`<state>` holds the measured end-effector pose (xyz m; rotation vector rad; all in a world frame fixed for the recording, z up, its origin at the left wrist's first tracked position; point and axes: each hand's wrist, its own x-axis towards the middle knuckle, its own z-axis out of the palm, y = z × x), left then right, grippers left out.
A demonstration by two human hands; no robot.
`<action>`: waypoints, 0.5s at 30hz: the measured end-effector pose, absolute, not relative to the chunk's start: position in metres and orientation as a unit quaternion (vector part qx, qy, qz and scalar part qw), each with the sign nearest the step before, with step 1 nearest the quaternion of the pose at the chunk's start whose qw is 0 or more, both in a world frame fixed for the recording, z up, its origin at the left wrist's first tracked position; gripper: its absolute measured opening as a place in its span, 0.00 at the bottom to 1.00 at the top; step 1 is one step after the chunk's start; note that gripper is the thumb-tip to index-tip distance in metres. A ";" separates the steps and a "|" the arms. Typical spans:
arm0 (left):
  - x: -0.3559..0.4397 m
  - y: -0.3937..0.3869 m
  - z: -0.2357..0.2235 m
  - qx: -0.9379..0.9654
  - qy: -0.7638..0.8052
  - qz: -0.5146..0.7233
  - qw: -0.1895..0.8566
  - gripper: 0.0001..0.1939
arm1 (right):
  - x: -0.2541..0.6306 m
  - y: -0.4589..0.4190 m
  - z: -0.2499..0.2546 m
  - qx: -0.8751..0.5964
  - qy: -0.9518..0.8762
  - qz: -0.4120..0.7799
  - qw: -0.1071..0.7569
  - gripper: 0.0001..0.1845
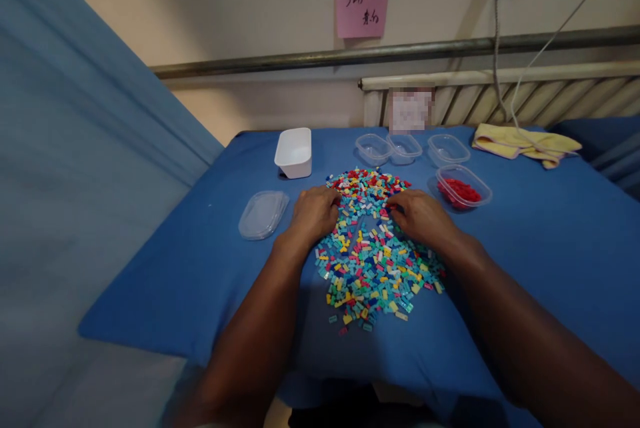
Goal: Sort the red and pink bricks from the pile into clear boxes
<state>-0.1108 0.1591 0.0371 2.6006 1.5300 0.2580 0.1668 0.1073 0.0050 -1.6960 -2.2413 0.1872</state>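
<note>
A heap of small coloured bricks [373, 248] lies on a table covered with a blue cloth [525, 248]. My left hand [314, 213] rests on the heap's left edge, fingers curled down into the bricks. My right hand [423, 217] rests on the heap's upper right, fingers also bent onto the pieces. What the fingertips pinch is hidden. A clear tub holding red bricks [463, 187] sits just right of my right hand.
A white square tub [294, 152] and three clear tubs [373, 147] stand behind the heap. A stack of clear lids [263, 214] lies to the left. A yellow cloth [525, 143] lies at the back right. A blue curtain [75, 181] hangs at left.
</note>
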 end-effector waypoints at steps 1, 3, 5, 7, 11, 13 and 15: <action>-0.111 0.160 0.036 0.857 0.504 0.090 0.059 0.15 | 0.167 0.108 0.004 -0.593 -0.786 0.067 0.161 0.15; -0.111 0.160 0.035 0.857 0.504 0.093 0.059 0.16 | 0.165 0.109 0.004 -0.593 -0.787 0.068 0.159 0.16; -0.111 0.160 0.035 0.858 0.503 0.091 0.055 0.16 | 0.164 0.111 0.003 -0.592 -0.788 0.070 0.154 0.17; -0.111 0.160 0.036 0.859 0.502 0.086 0.051 0.15 | 0.162 0.111 0.003 -0.592 -0.789 0.073 0.146 0.17; -0.113 0.158 0.037 0.858 0.503 0.088 0.054 0.14 | 0.162 0.111 0.005 -0.590 -0.792 0.077 0.136 0.15; -0.114 0.158 0.038 0.859 0.500 0.093 0.059 0.13 | 0.162 0.110 0.006 -0.586 -0.795 0.075 0.138 0.15; -0.114 0.158 0.038 0.860 0.496 0.099 0.062 0.12 | 0.163 0.109 0.006 -0.579 -0.799 0.073 0.142 0.14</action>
